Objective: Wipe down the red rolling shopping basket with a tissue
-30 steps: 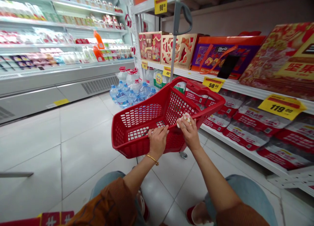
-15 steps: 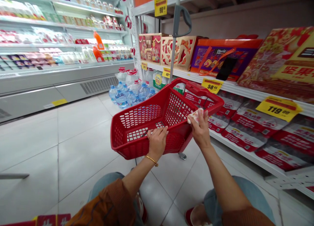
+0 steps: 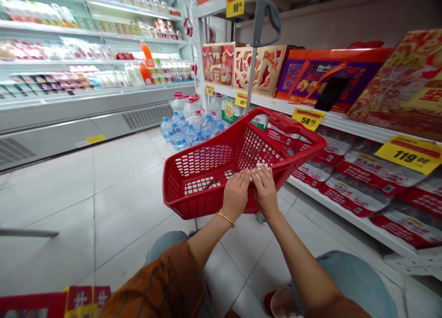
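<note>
Just under both hands runs the near rim of a red plastic rolling shopping basket (image 3: 193,210), its perforated body spreading out to the left hand's left. The right hand (image 3: 265,191) is closed, fingers bent, over a crumpled whitish cloth (image 3: 261,165), which sits at its fingertips against the rim. Right beside it, the left hand (image 3: 236,192) lies with fingers together, curled over the same rim; its thumb is hidden, so I cannot tell how firmly it grips or whether it too has hold of the cloth. Beyond the right hand rises a grey handle (image 3: 258,26) on a pole; below that hand shows a caster (image 3: 261,219).

The step in hand looks like wiping the rim. Carrying on would call for the right hand to slide the cloth along with light pressure, while the left steadies the basket against rolling.
</note>
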### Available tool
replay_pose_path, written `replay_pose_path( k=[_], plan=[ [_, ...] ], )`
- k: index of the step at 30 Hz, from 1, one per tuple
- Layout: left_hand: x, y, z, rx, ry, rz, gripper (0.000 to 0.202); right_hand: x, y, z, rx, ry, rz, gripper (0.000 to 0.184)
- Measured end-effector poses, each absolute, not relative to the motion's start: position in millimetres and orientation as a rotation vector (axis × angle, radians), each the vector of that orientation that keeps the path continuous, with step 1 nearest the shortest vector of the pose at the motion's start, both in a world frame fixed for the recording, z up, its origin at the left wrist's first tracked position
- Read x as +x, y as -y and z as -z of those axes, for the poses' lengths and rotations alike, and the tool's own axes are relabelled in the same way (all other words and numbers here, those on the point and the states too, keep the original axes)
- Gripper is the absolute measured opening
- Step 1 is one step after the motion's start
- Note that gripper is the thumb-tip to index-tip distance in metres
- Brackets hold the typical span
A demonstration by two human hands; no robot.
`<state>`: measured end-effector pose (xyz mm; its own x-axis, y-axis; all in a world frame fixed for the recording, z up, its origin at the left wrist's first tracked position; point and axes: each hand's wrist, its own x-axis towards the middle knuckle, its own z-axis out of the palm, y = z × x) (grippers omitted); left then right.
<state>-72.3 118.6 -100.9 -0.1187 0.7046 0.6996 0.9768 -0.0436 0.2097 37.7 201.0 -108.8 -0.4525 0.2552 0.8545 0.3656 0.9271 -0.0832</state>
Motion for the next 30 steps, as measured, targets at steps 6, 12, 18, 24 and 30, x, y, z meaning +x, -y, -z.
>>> replay_pose_path(
  k=[6,12,18,24,30],
  plan=[
    [-75,-117,104,-1.814,1.884,0.963,0.037,50,-210,98,-0.382,2.233,0.233,0.035],
    [-82,-114,100,-1.934,1.821,0.868,0.045,74,-232,83,-0.381,2.273,0.377,0.033],
    [-91,-110,88,-2.051,1.863,0.829,0.056,93,-251,83,-0.533,2.061,0.310,0.038],
    [-99,-107,75,-2.143,1.968,0.736,0.063,69,-228,117,-0.750,1.761,0.104,0.050],
    [-100,-107,75,-2.190,1.957,0.774,0.059,10,-188,153,-0.872,1.608,-0.102,0.057]
  ],
)
